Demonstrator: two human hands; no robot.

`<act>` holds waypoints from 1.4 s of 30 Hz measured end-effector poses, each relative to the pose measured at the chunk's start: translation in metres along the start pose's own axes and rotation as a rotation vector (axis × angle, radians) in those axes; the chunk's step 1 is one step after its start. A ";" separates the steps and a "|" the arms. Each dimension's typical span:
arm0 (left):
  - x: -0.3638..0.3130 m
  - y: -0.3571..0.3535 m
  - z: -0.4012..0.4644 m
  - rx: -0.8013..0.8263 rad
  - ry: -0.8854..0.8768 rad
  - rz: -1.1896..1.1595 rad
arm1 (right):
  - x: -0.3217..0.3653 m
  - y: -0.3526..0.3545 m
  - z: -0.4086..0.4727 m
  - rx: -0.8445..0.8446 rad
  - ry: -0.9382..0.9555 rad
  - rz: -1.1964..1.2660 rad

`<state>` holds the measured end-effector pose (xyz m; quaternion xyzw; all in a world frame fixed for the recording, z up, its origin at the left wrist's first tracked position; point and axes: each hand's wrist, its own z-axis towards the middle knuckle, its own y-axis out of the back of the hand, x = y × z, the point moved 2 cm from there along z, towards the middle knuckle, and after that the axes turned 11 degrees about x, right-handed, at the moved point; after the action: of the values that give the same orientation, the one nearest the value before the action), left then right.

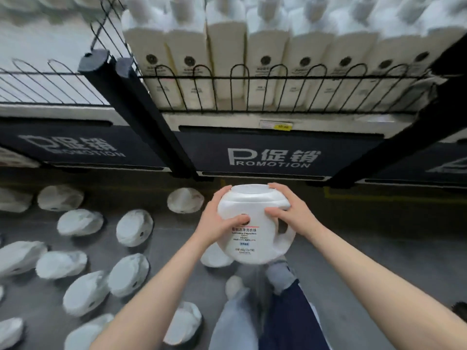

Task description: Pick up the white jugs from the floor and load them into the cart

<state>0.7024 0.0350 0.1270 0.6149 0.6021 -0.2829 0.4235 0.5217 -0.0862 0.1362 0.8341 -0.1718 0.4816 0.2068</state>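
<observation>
I hold one white jug (252, 238) in front of me at mid-frame, lid away from me, printed label facing up, handle on the right. My left hand (217, 218) grips its left side with the thumb on the label. My right hand (290, 210) clasps its top right, above the handle. Several more white jugs (135, 227) lie on their sides on the grey floor to the left and below. The wire-fenced cart (252, 79) stands ahead, packed with a row of tall cream bottles (227, 59).
Black upright posts (141, 117) of the cart slant across the view. Dark panels reading "PROMOTION" (273, 155) run along its base. My legs (273, 311) in blue trousers are at the bottom centre. A wire shelf (45, 79) sits at the left.
</observation>
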 end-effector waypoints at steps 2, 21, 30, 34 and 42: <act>-0.024 -0.012 -0.004 0.082 -0.027 0.043 | 0.006 0.009 -0.030 -0.046 -0.016 0.043; -0.160 -0.348 0.029 0.578 -0.071 0.222 | -0.137 0.196 -0.314 -0.559 -0.133 0.352; -0.242 -0.561 0.072 0.710 -0.105 0.283 | -0.216 0.349 -0.441 -0.757 -0.151 0.403; -0.284 -0.636 0.107 0.797 -0.152 0.373 | -0.238 0.406 -0.475 -0.894 -0.140 0.468; -0.374 -0.775 0.193 1.045 -0.266 0.549 | -0.264 0.523 -0.513 -1.136 -0.089 0.590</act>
<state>-0.0690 -0.3839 0.2149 0.8337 0.1446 -0.4962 0.1946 -0.2337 -0.2483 0.2306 0.5314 -0.6309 0.3170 0.4680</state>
